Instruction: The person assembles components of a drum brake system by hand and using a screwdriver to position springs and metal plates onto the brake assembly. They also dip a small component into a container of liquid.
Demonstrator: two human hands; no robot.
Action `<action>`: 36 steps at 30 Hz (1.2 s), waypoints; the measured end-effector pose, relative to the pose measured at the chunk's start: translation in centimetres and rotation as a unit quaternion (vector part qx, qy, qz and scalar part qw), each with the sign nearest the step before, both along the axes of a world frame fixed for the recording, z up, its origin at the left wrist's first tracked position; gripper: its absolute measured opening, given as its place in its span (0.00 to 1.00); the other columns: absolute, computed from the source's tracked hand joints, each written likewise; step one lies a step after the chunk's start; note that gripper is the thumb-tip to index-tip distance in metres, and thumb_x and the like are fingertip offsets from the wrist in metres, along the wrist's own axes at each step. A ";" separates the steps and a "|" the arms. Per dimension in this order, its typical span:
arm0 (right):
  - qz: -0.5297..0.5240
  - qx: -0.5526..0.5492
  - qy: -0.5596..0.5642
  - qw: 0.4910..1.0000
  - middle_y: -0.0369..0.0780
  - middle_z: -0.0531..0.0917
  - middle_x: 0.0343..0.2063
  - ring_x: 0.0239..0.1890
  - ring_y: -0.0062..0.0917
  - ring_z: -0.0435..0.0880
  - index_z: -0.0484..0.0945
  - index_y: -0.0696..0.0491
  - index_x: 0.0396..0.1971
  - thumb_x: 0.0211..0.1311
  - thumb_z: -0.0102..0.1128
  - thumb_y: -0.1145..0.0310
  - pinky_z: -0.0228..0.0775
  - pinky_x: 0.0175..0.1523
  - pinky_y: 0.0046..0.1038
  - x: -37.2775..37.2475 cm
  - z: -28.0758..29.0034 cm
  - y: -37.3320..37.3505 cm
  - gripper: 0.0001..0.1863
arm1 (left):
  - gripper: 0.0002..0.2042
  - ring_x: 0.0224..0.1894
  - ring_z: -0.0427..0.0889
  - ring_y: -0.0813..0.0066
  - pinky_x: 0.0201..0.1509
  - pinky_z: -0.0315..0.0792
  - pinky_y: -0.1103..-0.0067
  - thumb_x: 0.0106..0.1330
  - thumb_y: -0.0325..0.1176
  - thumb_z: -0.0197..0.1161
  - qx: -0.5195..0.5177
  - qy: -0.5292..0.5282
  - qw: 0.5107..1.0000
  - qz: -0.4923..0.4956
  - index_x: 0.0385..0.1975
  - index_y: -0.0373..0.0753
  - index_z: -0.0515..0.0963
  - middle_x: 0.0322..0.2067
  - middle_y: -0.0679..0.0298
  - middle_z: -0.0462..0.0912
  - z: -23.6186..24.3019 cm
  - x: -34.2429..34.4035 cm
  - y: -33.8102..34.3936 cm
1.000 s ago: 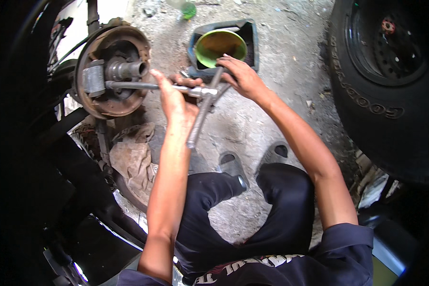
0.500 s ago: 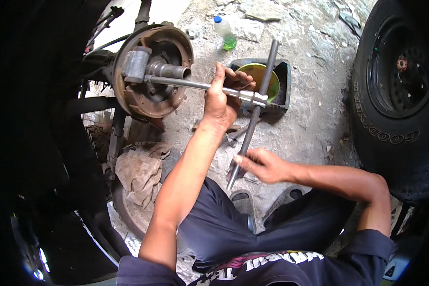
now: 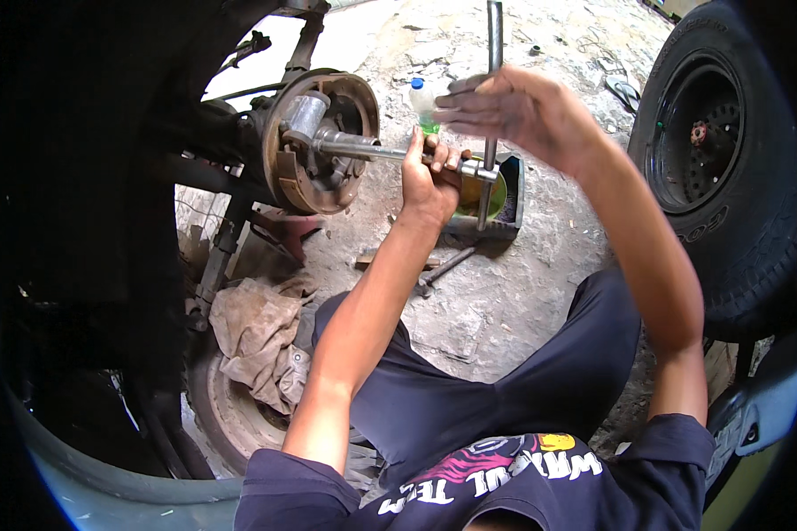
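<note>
My left hand (image 3: 429, 188) has its fingers curled round the chromed shaft of a T-handle socket wrench (image 3: 385, 153). The shaft runs left to the brake assembly on the axle, passing its protruding spindle; the far end's seat is hard to make out. A long dark crossbar (image 3: 495, 35) passes upright through the wrench head. Against the crossbar's upper part lies my right hand (image 3: 536, 119), fingers stretched out to the left and covering a stretch of the bar. The brake's round, rusty backing plate (image 3: 283, 181) carries a grey cylinder-shaped part (image 3: 305, 118).
Behind the wrench stand a dark bin (image 3: 505, 228) with a yellow-green container (image 3: 498, 196) and a bottle of green liquid (image 3: 419, 96). A hammer-like tool (image 3: 449, 270) lies on the rough ground. A big tyre (image 3: 744, 265) stands right; a rag (image 3: 255, 327) lies left.
The crossbar has swung closer to upright and sits higher in the wrench head. My right hand has moved from its lower end to its upper part. My left fingers have curled round the shaft.
</note>
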State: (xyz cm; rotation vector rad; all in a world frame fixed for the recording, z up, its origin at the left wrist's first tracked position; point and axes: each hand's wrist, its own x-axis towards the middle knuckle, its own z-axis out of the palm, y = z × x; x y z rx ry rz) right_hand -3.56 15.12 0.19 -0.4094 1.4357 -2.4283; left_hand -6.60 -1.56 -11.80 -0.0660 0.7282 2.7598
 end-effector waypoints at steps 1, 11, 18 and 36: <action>-0.011 0.077 0.017 0.997 0.51 0.82 0.50 0.55 0.37 0.81 0.73 0.69 0.51 0.68 0.54 0.64 0.72 0.64 0.38 -1.0 0.4 1.2 0.22 | 0.16 0.18 0.59 0.78 0.39 0.71 0.69 0.77 0.46 0.44 0.018 -0.017 1.000 0.016 0.27 0.46 0.67 0.12 0.73 0.56 0.5 0.4 0.3; -0.326 0.490 0.692 0.419 0.42 0.74 0.61 0.69 0.34 0.66 0.82 0.50 0.46 0.53 0.54 0.80 0.56 0.74 0.43 -6.6 -5.1 4.6 0.20 | 0.21 0.22 0.60 0.72 0.47 0.68 0.62 0.77 0.49 0.38 0.076 -0.079 0.994 0.011 0.24 0.42 0.64 0.16 0.68 0.59 1.8 0.3 1.3; -0.291 0.609 0.571 0.468 0.43 0.74 0.60 0.69 0.39 0.64 0.71 0.50 0.58 0.53 0.62 0.73 0.40 0.78 0.47 -10.6 -10.1 7.1 0.28 | 0.22 0.21 0.60 0.70 0.48 0.68 0.61 0.77 0.49 0.40 0.089 -0.114 0.989 0.027 0.22 0.41 0.63 0.15 0.67 0.60 2.7 0.5 0.6; -0.253 0.314 0.269 0.874 0.49 0.81 0.45 0.48 0.39 0.82 0.62 0.61 0.67 0.45 0.71 0.82 0.76 0.51 0.38 18.3 -4.0 -10.3 0.45 | 0.22 0.17 0.55 0.78 0.33 0.62 0.75 0.77 0.49 0.44 0.119 -0.027 0.992 0.008 0.18 0.48 0.61 0.13 0.74 0.55 2.6 -0.3 0.2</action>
